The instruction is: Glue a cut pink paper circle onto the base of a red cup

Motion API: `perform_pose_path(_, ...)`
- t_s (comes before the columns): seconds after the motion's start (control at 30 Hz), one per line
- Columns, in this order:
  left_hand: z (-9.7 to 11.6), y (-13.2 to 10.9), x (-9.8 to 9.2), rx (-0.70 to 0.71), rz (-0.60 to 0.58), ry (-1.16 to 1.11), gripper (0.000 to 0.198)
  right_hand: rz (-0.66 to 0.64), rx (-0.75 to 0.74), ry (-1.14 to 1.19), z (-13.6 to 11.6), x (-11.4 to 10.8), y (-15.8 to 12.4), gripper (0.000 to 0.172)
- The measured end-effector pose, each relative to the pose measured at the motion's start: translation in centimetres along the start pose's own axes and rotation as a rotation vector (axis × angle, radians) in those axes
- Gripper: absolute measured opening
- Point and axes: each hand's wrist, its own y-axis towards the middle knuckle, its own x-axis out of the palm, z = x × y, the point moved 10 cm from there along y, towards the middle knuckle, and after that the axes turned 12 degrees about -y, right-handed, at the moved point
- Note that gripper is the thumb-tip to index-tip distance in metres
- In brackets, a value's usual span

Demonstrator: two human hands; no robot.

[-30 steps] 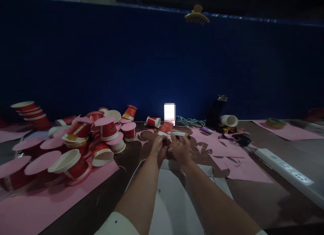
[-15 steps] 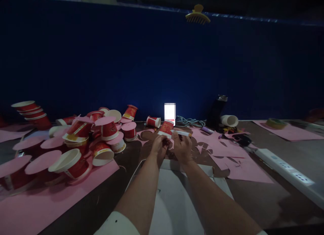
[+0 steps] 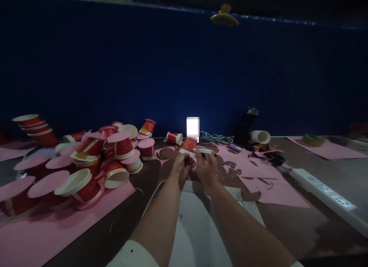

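Between my hands is a red paper cup [image 3: 189, 145] with gold print, tilted, its white rim toward me. My left hand [image 3: 181, 166] is closed around the rim end of this cup. My right hand [image 3: 206, 166] is closed on a white glue stick or marker with an orange end [image 3: 207, 151]; its tip is beside the cup, and I cannot tell if it touches. Some pink paper shows below the cup, between the hands. A bright white screen or lamp [image 3: 193, 127] stands just behind the cup.
Left, a heap of red paper cups with pink paper discs [image 3: 119, 144] lies on pink paper [image 3: 71, 236]. Cut pink sheets [image 3: 258, 165], a dark bottle [image 3: 246, 125] and a white power strip [image 3: 324, 198] lie right. A white box [image 3: 198, 221] lies under my forearms. A blue panel [image 3: 172, 67] stands behind.
My right hand and the white stick have shifted very slightly left. The cup and my left hand stay nearly in place.
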Motion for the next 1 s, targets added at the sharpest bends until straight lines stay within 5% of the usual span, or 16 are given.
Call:
perform_pose_path(0.3,-0.1,0.0,-0.1,-0.017,0.000,-0.038,0.014,-0.002,0.016,-0.011,0.3,0.0,0.0,0.024)
perform_pose_path(0.6,0.3,0.5,-0.3,0.011,-0.018,-0.076,0.015,0.032,0.188,0.117,1.9,-0.6,0.4,0.028)
perform_pose_path(0.87,0.4,0.4,-0.5,0.046,0.012,-0.075,0.016,-0.092,0.764,0.458,8.3,3.4,-1.9,0.033)
perform_pose_path(1.0,-0.2,0.5,-0.5,-0.009,-0.008,-0.025,0.017,-0.141,0.946,0.544,9.2,4.5,-3.2,0.037)
